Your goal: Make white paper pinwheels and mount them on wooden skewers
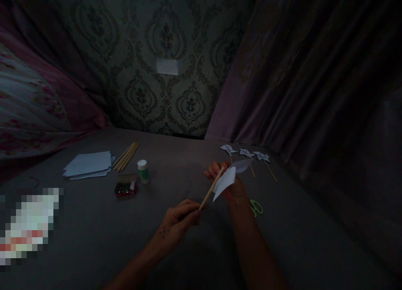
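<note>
A white paper pinwheel (226,182) with its wooden stick (211,190) is held up in front of me, tilted. My left hand (182,216) pinches the lower end of the stick between thumb and fingers. Around the pinwheel's head my right hand (234,187) is closed, its curled fingers showing behind the top of the stick. The paper blades hide part of that hand, so the exact grip at the centre cannot be made out. Just right of my right wrist lie scissors with light green handles (256,207), partly covered by the arm.
Several paper sheets (89,164) lie stacked at the left beside a bundle of wooden sticks (126,157). Near them stand a green-and-white bottle (143,171) and an open red box of small metal pieces (125,188). Three pinwheels on sticks (246,153) rest at the back right.
</note>
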`<state>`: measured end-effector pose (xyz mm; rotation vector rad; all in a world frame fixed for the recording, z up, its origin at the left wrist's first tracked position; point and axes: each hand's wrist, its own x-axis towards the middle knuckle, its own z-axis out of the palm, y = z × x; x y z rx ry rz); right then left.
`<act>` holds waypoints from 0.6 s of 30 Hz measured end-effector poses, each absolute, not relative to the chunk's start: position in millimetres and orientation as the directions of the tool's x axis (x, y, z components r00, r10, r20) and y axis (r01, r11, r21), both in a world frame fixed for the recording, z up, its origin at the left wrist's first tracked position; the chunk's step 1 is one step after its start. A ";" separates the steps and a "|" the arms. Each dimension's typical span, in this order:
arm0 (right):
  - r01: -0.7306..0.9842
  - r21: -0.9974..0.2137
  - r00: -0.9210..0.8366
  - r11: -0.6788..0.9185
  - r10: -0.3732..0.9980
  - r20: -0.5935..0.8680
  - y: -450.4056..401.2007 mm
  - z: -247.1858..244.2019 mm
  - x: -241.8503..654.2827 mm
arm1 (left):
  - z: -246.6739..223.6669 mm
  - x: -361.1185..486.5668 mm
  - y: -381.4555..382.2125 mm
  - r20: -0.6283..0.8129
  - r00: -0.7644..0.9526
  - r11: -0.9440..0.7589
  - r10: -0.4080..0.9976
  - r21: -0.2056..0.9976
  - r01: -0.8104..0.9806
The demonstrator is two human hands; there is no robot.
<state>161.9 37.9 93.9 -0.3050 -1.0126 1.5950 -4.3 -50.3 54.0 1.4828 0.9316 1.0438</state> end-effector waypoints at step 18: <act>-0.667 -0.744 -0.281 0.047 0.908 0.310 37.2 92.0 163.5 | 57.1 -4.0 -51.6 0.123 0.317 -0.145 0.940 0.988 0.047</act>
